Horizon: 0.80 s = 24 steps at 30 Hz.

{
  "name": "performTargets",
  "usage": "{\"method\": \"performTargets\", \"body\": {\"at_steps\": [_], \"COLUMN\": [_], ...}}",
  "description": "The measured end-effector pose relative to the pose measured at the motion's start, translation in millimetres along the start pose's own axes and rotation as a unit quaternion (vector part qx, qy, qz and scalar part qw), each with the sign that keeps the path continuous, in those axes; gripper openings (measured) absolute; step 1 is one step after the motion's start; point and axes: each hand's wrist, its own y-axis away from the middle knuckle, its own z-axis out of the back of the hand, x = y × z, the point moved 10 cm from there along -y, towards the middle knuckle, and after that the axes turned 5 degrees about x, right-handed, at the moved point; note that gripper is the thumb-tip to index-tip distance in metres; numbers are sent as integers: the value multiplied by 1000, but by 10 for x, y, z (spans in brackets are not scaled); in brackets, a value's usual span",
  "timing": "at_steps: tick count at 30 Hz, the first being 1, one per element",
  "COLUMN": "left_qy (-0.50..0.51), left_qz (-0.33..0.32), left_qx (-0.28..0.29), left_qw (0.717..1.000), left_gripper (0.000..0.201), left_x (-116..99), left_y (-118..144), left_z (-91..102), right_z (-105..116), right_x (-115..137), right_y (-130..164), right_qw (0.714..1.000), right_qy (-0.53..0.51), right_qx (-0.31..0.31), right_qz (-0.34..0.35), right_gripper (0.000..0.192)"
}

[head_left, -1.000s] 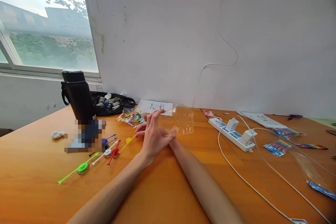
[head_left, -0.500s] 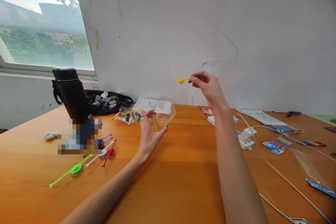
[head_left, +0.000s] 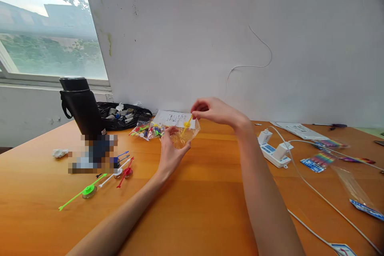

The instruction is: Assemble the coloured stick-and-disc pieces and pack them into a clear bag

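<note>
My right hand (head_left: 217,111) pinches one end of a yellow arrow spinner (head_left: 187,125), which hangs slanting down at the mouth of a clear plastic bag (head_left: 194,132). Whether its lower tip is inside the bag or in front of it, I cannot tell. With thumb and fingers curved around the bag, my left hand (head_left: 171,156) holds it upright above the table. To the left lie a green arrow spinner (head_left: 88,190), a white one (head_left: 118,173) and a red one (head_left: 128,172). Blue and black arrows show just behind them.
A black bottle (head_left: 81,108) stands at the left before a black plastic bag (head_left: 141,114) of scraps. Small bags of coloured pieces (head_left: 141,131) lie by a white paper (head_left: 168,117). On the right are a power strip (head_left: 274,157), white cables and rainbow-coloured packets (head_left: 319,162).
My right hand has brought the yellow spinner down and left, from in front of the wall to the bag, turning it steeper. My left hand has stayed almost still with the bag.
</note>
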Motion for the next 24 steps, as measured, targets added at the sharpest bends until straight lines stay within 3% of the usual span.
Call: {"method": "performTargets", "body": {"at_steps": [6,14,24], "left_qy": [10,23,-3], "left_qz": [6,11,50], "left_qx": [12,16,94], "left_qw": [1000,1000,994], "left_gripper": [56,57,77], "left_x": [44,74,300], "left_y": [2,-12,55], "left_z": [-39,-55,-279], "right_z": [-67,-438,-364], "right_x": [-25,17,62], "right_y": [-44,-49,-44], "right_qw": [996,985,989], "right_qy": [82,138,123], "right_qx": [-23,96,81], "right_qz": [-30,-48,-13], "right_gripper": [8,24,23]}}
